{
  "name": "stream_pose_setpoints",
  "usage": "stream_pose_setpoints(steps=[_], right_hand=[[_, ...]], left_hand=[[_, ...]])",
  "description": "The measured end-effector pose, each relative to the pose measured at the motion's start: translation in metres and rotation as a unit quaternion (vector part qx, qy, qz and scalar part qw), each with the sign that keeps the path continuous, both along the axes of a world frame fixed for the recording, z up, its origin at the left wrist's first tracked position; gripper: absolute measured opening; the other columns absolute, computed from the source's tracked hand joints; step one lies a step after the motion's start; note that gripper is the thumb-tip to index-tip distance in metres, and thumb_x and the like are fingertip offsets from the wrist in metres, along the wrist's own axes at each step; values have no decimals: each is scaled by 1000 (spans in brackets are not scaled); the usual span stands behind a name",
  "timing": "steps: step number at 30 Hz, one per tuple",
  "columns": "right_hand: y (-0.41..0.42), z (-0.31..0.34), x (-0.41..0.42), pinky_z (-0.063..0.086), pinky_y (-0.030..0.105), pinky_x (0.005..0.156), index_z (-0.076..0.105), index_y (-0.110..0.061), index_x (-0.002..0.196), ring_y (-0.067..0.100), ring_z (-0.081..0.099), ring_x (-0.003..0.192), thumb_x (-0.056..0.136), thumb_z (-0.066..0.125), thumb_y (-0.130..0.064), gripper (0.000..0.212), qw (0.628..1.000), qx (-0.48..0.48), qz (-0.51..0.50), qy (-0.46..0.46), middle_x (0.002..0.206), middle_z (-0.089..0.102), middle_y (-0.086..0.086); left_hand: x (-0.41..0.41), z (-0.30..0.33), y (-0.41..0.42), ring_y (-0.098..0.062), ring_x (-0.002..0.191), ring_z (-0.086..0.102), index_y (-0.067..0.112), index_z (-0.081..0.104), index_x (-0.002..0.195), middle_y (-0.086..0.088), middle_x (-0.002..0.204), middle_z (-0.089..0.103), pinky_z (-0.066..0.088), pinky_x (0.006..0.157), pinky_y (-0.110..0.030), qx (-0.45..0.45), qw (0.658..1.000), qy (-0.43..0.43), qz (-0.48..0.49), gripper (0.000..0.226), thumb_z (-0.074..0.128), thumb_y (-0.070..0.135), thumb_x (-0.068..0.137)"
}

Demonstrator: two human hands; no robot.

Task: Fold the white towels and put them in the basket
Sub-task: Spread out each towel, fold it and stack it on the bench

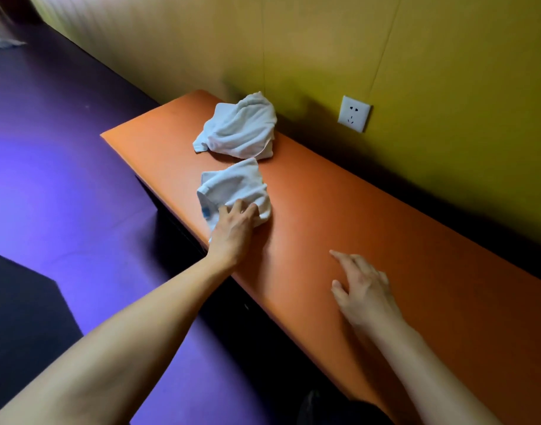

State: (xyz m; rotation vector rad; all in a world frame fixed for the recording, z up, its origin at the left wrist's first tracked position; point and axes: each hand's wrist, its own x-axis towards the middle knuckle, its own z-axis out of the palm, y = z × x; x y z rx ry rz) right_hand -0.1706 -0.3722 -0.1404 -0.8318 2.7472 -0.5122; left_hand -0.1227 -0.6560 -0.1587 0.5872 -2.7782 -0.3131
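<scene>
Two crumpled white towels lie on a long orange bench [339, 210]. The farther towel [238, 128] sits near the bench's far end by the wall. On the nearer towel [232, 187], which has a small blue tag, my left hand [232, 231] grips the near edge, fingers curled into the cloth. My right hand [364, 286] hovers over bare bench to the right, fingers loosely spread, index finger extended, holding nothing. No basket is in view.
A yellow-green wall runs along the bench's far side, with a white power socket [354, 113] just above it. Purple floor [63, 179] lies to the left. A dark block [20, 317] stands at lower left.
</scene>
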Motion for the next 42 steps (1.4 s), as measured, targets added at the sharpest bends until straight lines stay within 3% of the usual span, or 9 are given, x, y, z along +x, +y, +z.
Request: stream_pose_setpoints(steps=[10,15,20,23,26,30,33,36,42], right_hand=[[80,19,68,34,42,104,44,-31,143,25,50,125,90,59,-35,56,999,-6,-47,-21,134,53,-1],[129,22,90,35,41,102,42,-33,138,24,49,124,82,65,-59,66,998,5,-55,-44,127,51,-4],[164,30,105,43,43,102,45,-30,138,20,52,121,81,63,-68,71,987,-85,-131,-38,127,53,-4],[177,37,104,50,25,88,62,-17,125,22,63,108,89,71,-28,38,949,-261,-175,-3,118,63,-3],[194,57,105,38,0,73,70,-6,110,16,63,91,90,62,1,23,915,-331,-231,8,102,67,0],[217,78,102,46,14,69,72,-17,103,5,62,82,80,66,-28,27,883,-382,-265,-62,95,72,-5],[233,85,101,49,25,71,69,-18,105,7,65,84,76,67,-44,39,866,-399,-280,-113,97,72,-7],[245,94,102,53,38,78,67,-27,98,21,67,94,95,60,-19,11,857,-421,-286,-76,96,71,-5],[288,117,85,51,37,66,63,-33,76,21,62,76,80,51,3,39,855,-362,-372,-5,80,68,-4]], left_hand=[[48,29,187,-29,104,52,22,66,104,-4,112,53,50,84,-43,225,965,62,-122,12,62,21,93],[47,57,252,-1,83,54,25,65,104,-1,105,54,42,65,-11,341,930,67,-119,12,61,34,97],[34,91,288,-14,79,66,21,63,102,4,92,66,55,70,-31,482,873,71,-32,17,62,37,95],[30,105,301,-18,64,70,17,63,98,-5,88,71,62,65,-44,533,844,66,-10,23,64,39,94],[28,117,312,-19,58,67,10,61,104,-11,91,71,62,61,-44,552,831,50,-32,29,65,37,96],[35,130,336,-17,68,63,12,59,122,-6,101,68,53,64,-34,600,789,-21,-133,48,73,38,84],[42,128,351,-22,89,71,13,62,125,-7,107,71,61,76,-42,530,829,-29,-176,42,71,19,84],[42,132,356,-21,80,70,20,73,100,-2,90,75,59,74,-44,464,871,7,-162,11,66,19,91],[47,175,365,-18,76,53,23,59,89,3,80,62,34,62,-30,325,920,44,-215,9,57,19,97]])
